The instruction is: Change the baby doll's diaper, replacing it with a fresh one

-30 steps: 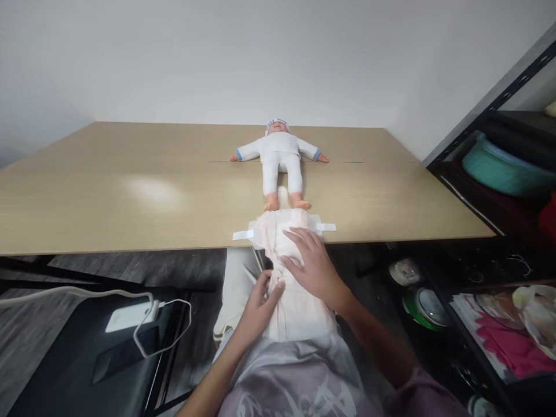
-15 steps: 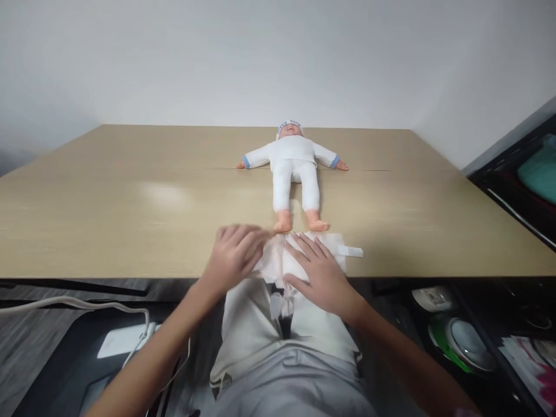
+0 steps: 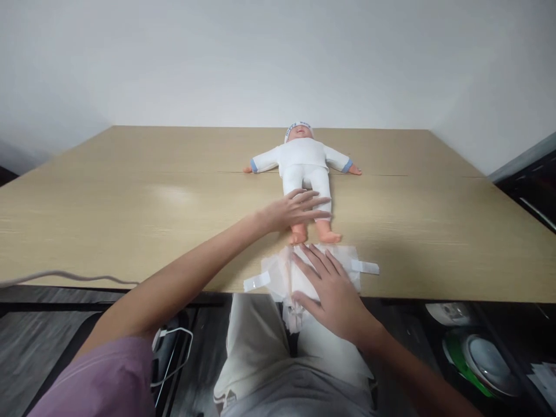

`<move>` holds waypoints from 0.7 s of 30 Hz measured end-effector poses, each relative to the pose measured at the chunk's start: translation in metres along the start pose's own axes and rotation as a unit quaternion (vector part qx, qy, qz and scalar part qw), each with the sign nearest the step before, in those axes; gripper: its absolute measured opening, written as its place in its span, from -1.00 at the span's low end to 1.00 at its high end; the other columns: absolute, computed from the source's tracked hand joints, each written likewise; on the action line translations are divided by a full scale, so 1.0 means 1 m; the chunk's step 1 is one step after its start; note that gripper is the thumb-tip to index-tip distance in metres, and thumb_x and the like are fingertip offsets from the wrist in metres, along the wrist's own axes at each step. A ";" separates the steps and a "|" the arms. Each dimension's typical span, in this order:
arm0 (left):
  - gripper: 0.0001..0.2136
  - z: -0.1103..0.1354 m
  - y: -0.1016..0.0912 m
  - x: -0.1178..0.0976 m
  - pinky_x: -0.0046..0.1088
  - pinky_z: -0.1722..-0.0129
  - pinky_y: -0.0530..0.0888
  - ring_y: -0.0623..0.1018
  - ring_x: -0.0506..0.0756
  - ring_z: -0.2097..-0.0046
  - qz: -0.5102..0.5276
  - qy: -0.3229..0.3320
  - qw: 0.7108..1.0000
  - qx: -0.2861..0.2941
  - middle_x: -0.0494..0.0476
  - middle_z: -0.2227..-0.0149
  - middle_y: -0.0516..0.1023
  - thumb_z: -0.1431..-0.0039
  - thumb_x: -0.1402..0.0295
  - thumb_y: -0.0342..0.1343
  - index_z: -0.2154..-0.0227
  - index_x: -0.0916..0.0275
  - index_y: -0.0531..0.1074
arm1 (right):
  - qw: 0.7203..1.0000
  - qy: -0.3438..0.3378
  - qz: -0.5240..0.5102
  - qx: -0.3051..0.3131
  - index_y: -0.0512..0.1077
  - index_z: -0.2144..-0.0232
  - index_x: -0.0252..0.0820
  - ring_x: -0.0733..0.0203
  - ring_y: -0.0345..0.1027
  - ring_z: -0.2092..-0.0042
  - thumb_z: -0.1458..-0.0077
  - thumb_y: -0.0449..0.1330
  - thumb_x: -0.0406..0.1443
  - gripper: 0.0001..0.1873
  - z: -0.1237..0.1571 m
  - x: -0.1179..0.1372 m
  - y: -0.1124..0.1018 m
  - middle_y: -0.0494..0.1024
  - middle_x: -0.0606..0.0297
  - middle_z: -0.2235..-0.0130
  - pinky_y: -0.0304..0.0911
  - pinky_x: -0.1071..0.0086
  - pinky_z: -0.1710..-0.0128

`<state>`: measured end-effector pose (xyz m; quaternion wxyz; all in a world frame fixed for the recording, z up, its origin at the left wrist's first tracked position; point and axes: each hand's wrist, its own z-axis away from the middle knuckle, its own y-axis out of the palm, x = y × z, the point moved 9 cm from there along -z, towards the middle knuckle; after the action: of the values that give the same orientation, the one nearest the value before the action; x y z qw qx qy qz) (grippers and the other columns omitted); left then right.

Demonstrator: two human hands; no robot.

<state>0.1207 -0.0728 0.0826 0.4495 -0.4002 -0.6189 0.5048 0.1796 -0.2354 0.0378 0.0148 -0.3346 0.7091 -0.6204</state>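
A baby doll (image 3: 303,153) in white clothes with blue cuffs lies on its back on the table, feet toward me. My left hand (image 3: 294,209) is over the doll's lower legs, fingers spread and slightly blurred; whether it touches them I cannot tell. Below the doll's feet, an unfolded white diaper (image 3: 278,272) lies at the table's front edge, its tabs stretched out to both sides and its near end hanging over the edge. My right hand (image 3: 324,284) lies flat on the diaper with the fingers apart, covering its middle.
The wooden table (image 3: 130,220) meets a pale wall at the back. A white cable (image 3: 65,275) runs along the front edge at left. Under the table at right are a round container with a green rim (image 3: 482,362) and other items.
My left hand has moved from the diaper's left side up over the doll's legs, uncovering the left tab. My right hand stays on the diaper. The view has shifted slightly.
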 end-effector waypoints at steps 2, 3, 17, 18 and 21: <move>-0.14 -0.004 -0.001 0.001 0.00 -0.49 0.20 0.24 0.44 -0.57 0.011 0.013 1.000 -0.013 0.11 -0.65 0.15 -0.04 0.64 0.26 -0.44 -0.01 0.36 | 1.000 -0.003 -0.003 0.001 0.11 -0.63 0.11 -0.17 0.02 -0.64 -0.49 0.23 0.00 -0.19 0.000 0.000 0.000 0.12 0.21 -0.64 0.02 -0.28 -0.62; -0.21 -0.007 -0.002 0.002 0.00 -0.45 0.23 0.29 0.46 -0.52 0.016 0.018 1.000 -0.019 0.13 -0.62 0.22 -0.05 0.59 0.27 -0.39 0.02 0.41 | 1.000 -0.005 -0.003 0.003 0.10 -0.63 0.10 -0.17 0.02 -0.64 -0.49 0.23 0.01 -0.18 -0.001 0.000 0.000 0.11 0.21 -0.64 0.01 -0.28 -0.62; -0.61 -0.031 -0.049 0.025 -0.05 -0.21 0.37 0.52 0.37 -0.20 0.165 0.034 0.980 -0.104 0.25 -0.30 0.62 -0.31 0.32 0.23 -0.18 0.10 0.61 | 0.997 -0.037 -0.028 0.061 0.10 -0.63 0.17 -0.15 -0.01 -0.65 -0.47 0.26 0.07 -0.16 -0.020 -0.018 -0.002 0.10 0.22 -0.64 0.03 -0.31 -0.62; -0.61 -0.031 -0.059 0.030 -0.05 -0.25 0.38 0.53 0.36 -0.21 0.193 0.037 0.972 -0.127 0.24 -0.28 0.63 -0.33 0.31 0.22 -0.19 0.09 0.61 | 0.997 -0.040 -0.033 0.061 0.09 -0.63 0.18 -0.14 -0.02 -0.65 -0.49 0.25 0.06 -0.17 -0.024 -0.019 -0.003 0.11 0.22 -0.64 0.02 -0.31 -0.62; -0.63 -0.030 -0.088 0.049 -0.06 -0.34 0.38 0.60 0.29 -0.22 0.256 0.050 0.949 -0.178 0.17 -0.22 0.69 -0.38 0.29 0.20 -0.20 0.07 0.61 | 0.996 -0.047 -0.035 0.065 0.10 -0.63 0.17 -0.12 -0.06 -0.66 -0.50 0.22 0.07 -0.19 -0.040 -0.026 -0.001 0.10 0.22 -0.64 0.00 -0.28 -0.63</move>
<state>0.1326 -0.0334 0.1789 0.2569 -0.6434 -0.5519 0.4641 0.1828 -0.1876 0.0377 0.0478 -0.3863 0.6538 -0.6488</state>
